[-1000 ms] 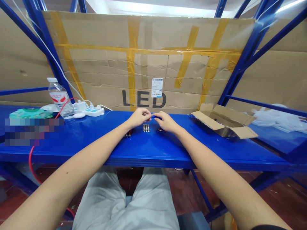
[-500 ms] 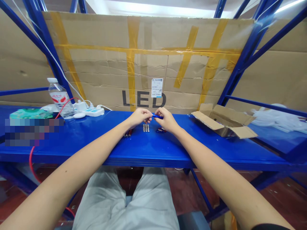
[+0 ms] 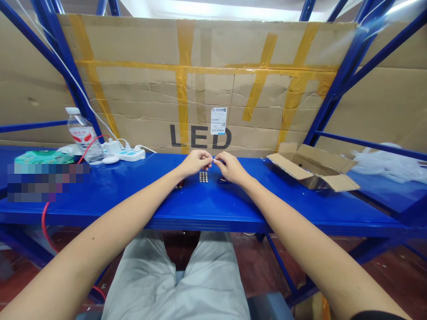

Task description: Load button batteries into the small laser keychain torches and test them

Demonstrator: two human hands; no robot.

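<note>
My left hand is closed in a pinch above the table, its fingertips meeting those of my right hand, also pinched. A tiny pale piece shows where the fingertips meet; its kind is too small to tell. Just below, small round silver metal pieces, like button cells, stand in neat rows. Several dark red tubes with metallic ends lie partly hidden under my left wrist. Beneath my right hand lies a small blue and red item, mostly covered by the fingers.
The blue table runs across in front of my legs. An open cardboard box sits at the right. At the left are a water bottle, a white power strip and a green packet. A large cardboard sheet closes off the back.
The blue tube that showed in my right fingers is no longer visible there; a tiny pale piece shows at the fingertips. Both hands have stayed in nearly the same place.
</note>
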